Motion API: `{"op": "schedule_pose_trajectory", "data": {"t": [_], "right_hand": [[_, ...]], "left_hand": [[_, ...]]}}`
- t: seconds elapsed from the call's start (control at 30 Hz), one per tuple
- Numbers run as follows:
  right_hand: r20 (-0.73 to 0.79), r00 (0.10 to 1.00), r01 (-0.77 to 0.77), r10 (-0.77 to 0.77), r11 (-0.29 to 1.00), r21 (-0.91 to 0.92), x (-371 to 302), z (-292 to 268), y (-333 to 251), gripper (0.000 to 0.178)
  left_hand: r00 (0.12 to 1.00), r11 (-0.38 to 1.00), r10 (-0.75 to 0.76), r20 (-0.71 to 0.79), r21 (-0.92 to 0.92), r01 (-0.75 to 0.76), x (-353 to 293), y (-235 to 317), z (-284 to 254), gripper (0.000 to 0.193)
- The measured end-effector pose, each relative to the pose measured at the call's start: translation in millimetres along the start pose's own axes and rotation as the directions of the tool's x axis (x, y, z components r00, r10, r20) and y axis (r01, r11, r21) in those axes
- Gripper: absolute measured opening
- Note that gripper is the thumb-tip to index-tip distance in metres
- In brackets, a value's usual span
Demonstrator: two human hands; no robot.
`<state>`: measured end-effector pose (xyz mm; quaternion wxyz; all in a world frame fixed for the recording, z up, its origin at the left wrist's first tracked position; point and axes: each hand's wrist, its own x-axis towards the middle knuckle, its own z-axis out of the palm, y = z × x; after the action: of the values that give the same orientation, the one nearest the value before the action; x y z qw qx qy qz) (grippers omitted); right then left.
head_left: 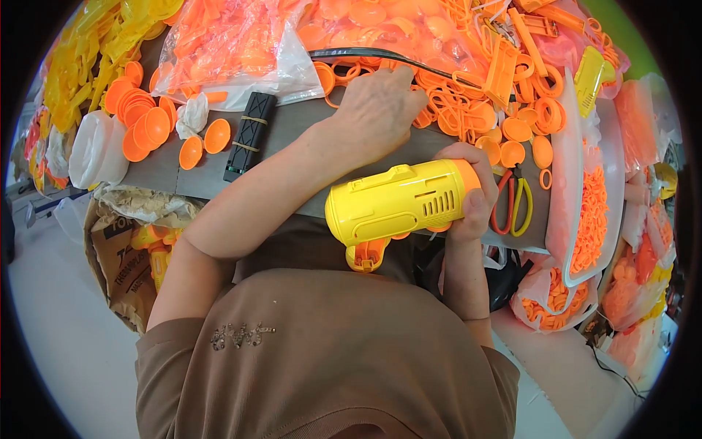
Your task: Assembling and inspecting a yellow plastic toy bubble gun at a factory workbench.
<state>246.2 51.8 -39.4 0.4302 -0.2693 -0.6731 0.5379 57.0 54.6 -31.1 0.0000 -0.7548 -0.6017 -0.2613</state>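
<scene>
In my right hand (472, 186) is a yellow plastic toy housing (395, 203), a thick barrel shape with slotted vents. It lies sideways above my lap; my fingers wrap its orange right end. A yellow-and-orange part (365, 254) hangs under its left end. My left hand (376, 106) reaches across to the far side, at the near edge of a heap of orange plastic parts (457, 106). Its fingers are bent down and drawn together; their tips are hidden among the pieces, so anything pinched there cannot be made out.
Red-and-yellow-handled cutters (521, 201) lie right of the housing. Left of my forearm are a black banded block (250, 137) and orange oval cups (150, 128). Clear bags of orange parts (227, 51) line the back. A white bin (574, 241) stands right, a paper sack (121, 256) left.
</scene>
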Motion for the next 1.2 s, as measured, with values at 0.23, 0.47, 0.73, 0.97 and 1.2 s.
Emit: {"op": "schedule_pose_trajectory", "data": {"t": [0.23, 0.47, 0.73, 0.97, 1.2], "right_hand": [[0.020, 1.000, 0.021, -0.021, 1.000, 0.012, -1, -3, 1, 0.063], [0.044, 0.995, -0.087, 0.087, 0.996, 0.018, 4, 0, -7, 0.055], [0.123, 0.983, -0.138, 0.139, 0.990, -0.011, 23, 19, -17, 0.033], [0.160, 0.986, -0.060, 0.049, 0.996, 0.062, 23, 33, -18, 0.032], [0.124, 0.962, -0.228, 0.242, 0.967, -0.115, 21, 30, -4, 0.049]], "left_hand": [[0.983, 0.949, -0.074, -0.168, -0.314, 0.018, -3, -3, -11, 0.011], [0.951, 0.582, -0.274, 0.144, -0.762, 0.283, -36, -13, -69, 0.014], [0.903, 0.536, -0.110, 0.416, -0.740, 0.406, -57, -19, -90, 0.031], [0.936, 0.692, -0.077, 0.345, -0.657, 0.299, -78, -22, -77, 0.016], [0.918, 0.669, -0.330, 0.220, -0.632, 0.392, -92, -29, -54, 0.014]]}}
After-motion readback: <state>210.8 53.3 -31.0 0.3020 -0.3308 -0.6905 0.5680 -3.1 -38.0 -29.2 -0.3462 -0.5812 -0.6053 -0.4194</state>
